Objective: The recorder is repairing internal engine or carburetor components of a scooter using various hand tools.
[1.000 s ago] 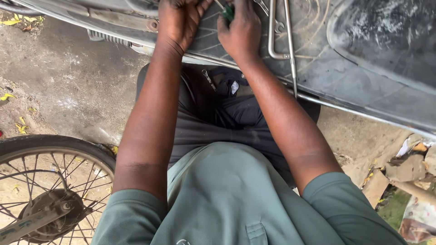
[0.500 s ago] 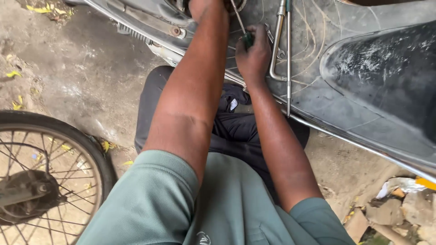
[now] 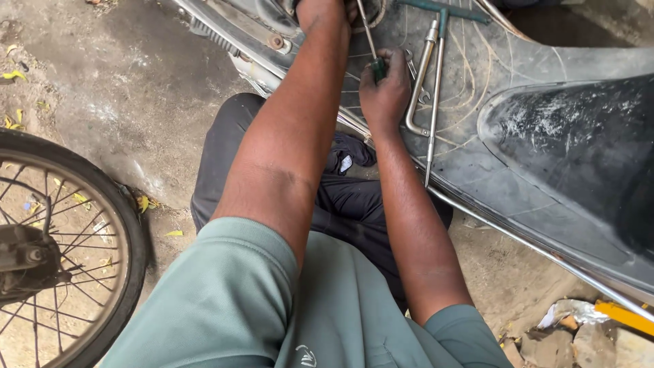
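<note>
Head view is looking down past a green shirt [image 3: 225, 300] and dark trousers [image 3: 354, 204] to a person crouching on a concrete floor [image 3: 102, 102] beside a motorcycle lying on its side. At the near left a spoked wheel [image 3: 54, 252] is resting on the ground, and at the near right some rubble [image 3: 593, 334] is lying by a chrome rail [image 3: 531, 249].

Farther out, the right hand [image 3: 385, 92] is closing fully around the green handle of a screwdriver [image 3: 371, 51], whose thin shaft is running up and away toward the top edge of the view. The left hand [image 3: 327, 10] is reaching farther, mostly cut off by the frame; I cannot tell how its fingers are standing or what they are touching.

Just right of the right hand, a T-handle wrench [image 3: 436, 75] and a bent chrome bar [image 3: 417, 82] are lying loose on the black bodywork [image 3: 477, 170], with the scuffed seat [image 3: 579, 150] beyond.

Judging from this, the screwdriver tip could be slipping off whatever it is bearing on and jabbing the left hand working close by. A nudge of the forearm could also be sending the loose tools sliding off the sloped panel.
</note>
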